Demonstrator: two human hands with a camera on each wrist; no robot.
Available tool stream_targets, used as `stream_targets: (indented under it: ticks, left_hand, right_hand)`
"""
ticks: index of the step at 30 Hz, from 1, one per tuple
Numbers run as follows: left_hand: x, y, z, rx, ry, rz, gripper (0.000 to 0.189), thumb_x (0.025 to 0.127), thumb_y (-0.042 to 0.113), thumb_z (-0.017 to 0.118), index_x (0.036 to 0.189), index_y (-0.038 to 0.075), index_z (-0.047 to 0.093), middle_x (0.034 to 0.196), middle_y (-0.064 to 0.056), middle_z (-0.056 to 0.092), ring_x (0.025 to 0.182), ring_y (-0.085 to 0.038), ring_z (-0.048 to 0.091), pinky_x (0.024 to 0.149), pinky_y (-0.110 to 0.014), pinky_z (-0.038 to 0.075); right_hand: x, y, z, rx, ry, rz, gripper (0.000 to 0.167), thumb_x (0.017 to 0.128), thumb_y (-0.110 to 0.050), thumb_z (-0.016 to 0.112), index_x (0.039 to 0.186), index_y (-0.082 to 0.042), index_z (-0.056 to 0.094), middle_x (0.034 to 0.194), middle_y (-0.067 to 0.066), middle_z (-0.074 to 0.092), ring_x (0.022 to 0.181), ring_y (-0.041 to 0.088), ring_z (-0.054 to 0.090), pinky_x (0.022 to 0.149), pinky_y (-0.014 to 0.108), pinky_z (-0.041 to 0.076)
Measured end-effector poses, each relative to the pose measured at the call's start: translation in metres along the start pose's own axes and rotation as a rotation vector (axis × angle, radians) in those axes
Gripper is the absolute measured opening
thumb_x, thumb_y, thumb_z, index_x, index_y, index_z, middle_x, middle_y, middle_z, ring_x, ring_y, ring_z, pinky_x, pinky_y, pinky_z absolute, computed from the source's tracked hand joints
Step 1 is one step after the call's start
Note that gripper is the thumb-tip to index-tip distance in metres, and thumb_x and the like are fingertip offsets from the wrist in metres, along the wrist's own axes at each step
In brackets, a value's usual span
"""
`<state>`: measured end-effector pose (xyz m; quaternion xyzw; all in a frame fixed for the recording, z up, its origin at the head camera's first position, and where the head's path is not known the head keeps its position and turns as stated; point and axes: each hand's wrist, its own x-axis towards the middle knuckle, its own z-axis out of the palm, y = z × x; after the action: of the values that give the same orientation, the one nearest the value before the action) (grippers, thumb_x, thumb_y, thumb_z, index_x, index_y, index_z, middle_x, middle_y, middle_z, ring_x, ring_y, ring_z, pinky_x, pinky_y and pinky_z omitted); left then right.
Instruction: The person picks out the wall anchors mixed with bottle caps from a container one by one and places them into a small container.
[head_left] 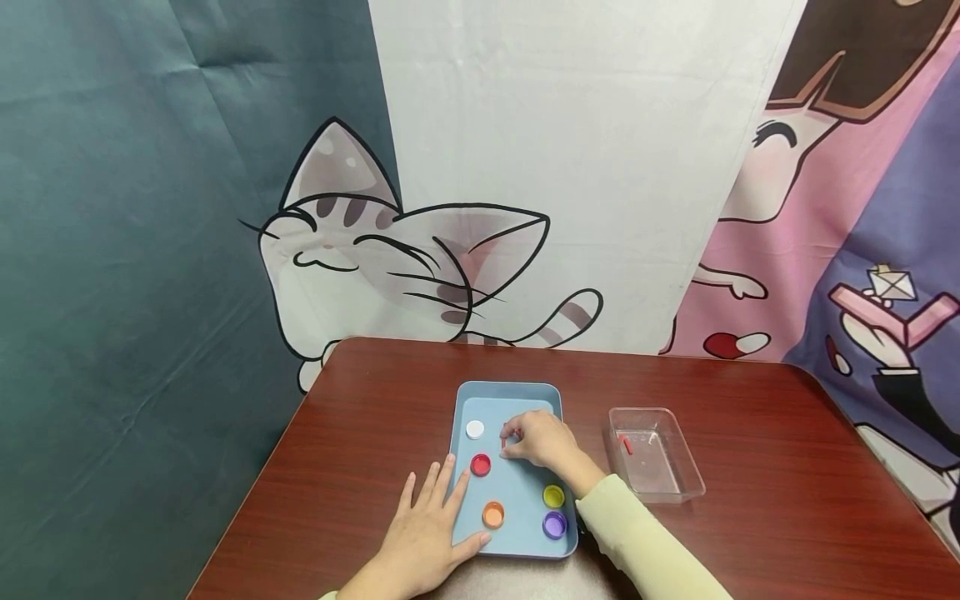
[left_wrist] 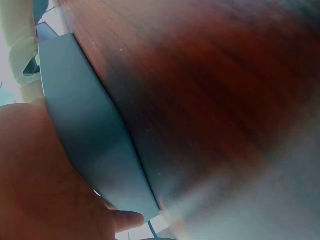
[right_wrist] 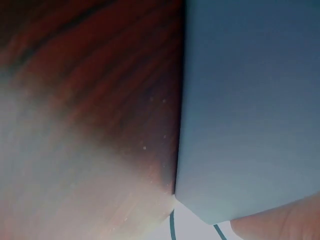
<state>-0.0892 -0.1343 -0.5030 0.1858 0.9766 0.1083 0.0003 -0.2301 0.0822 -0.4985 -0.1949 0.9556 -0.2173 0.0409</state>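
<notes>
My right hand (head_left: 546, 442) pinches a small red stick-like piece (head_left: 504, 442) over the upper middle of a light blue tray (head_left: 517, 492); the fingers partly hide the piece. Spread fingers of my left hand (head_left: 423, 533) rest along the tray's left edge, the thumb near its front corner. Inside the tray lie round caps: white (head_left: 475, 429), red (head_left: 481, 464), orange (head_left: 492, 515), yellow (head_left: 553, 497) and purple (head_left: 555, 525). The left wrist view has the tray's outer wall (left_wrist: 95, 125) against my left hand. In the right wrist view, the tray wall (right_wrist: 250, 100) fills the right side.
Right of the tray stands a clear plastic box (head_left: 663, 475) holding a small red piece (head_left: 626, 445). Both containers are on a dark reddish wooden table (head_left: 360, 433). A printed cloth (head_left: 600, 125) with a cartoon cat hangs behind the table.
</notes>
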Motion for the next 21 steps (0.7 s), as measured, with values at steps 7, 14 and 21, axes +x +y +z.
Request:
stream_targets:
  ticks: [7, 14, 21]
  left_hand:
    - [0.001, 0.001, -0.001, -0.012, -0.014, -0.003, 0.089, 0.094, 0.074, 0.045, 0.156, 0.011, 0.040, 0.166, -0.018, 0.025, 0.150, -0.040, 0.027, 0.116, -0.067, 0.018]
    - [0.001, 0.001, -0.002, -0.012, -0.010, -0.002, 0.087, 0.094, 0.072, 0.048, 0.156, 0.011, 0.040, 0.165, -0.018, 0.025, 0.150, -0.040, 0.028, 0.116, -0.067, 0.019]
    - [0.000, 0.001, -0.002, -0.022, -0.016, -0.010, 0.088, 0.093, 0.071, 0.049, 0.156, 0.011, 0.040, 0.165, -0.018, 0.025, 0.150, -0.041, 0.027, 0.116, -0.068, 0.018]
  right_hand:
    - [-0.002, 0.002, -0.002, 0.001, 0.008, -0.039, 0.016, 0.078, -0.029, 0.088, 0.090, -0.023, 0.080, 0.072, -0.011, 0.060, 0.066, 0.008, 0.051, 0.056, 0.024, 0.044]
    - [-0.005, 0.008, -0.016, 0.100, -0.007, -0.122, 0.014, 0.081, -0.018, 0.085, 0.094, -0.016, 0.079, 0.070, -0.007, 0.061, 0.065, 0.008, 0.051, 0.056, 0.023, 0.043]
    - [-0.016, 0.014, -0.027, 0.150, 0.044, -0.119, 0.017, 0.082, -0.016, 0.084, 0.098, -0.013, 0.078, 0.061, -0.009, 0.056, 0.055, 0.005, 0.048, 0.048, 0.021, 0.039]
